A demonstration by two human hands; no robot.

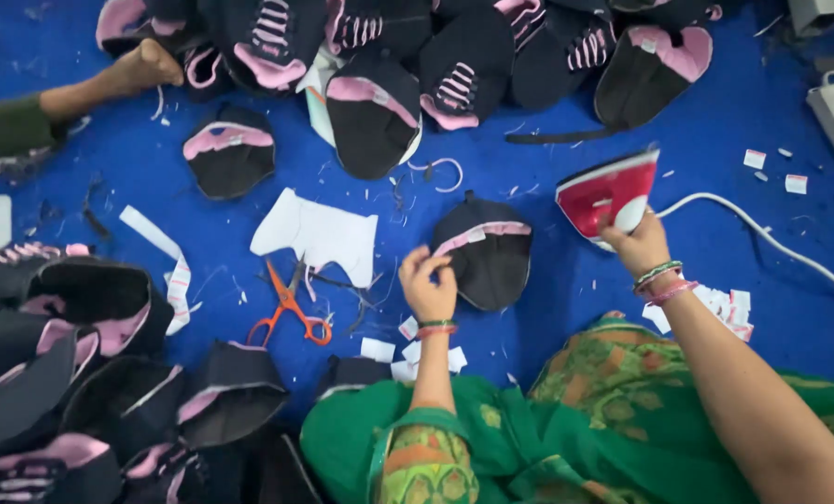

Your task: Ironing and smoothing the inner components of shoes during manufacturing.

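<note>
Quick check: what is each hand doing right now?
Left hand: fingers pinched at the edge of the black and pink shoe upper.
Right hand: closed, holding the red iron.

The left hand (429,283) is raised at the end of a bare forearm that runs straight up from the lap, wrist ringed with thin bangles. Its fingers curl inward, fingertips (420,258) bunched together in a pinching grip, knuckles turned toward the camera. The right arm comes in from the lower right corner, bare and stretched out on a slant, elbow out of view. Its wrist also wears bangles and thread bands. The right hand (633,241) is closed, fingers wrapped tight in a full grip, back of the hand up.
</note>
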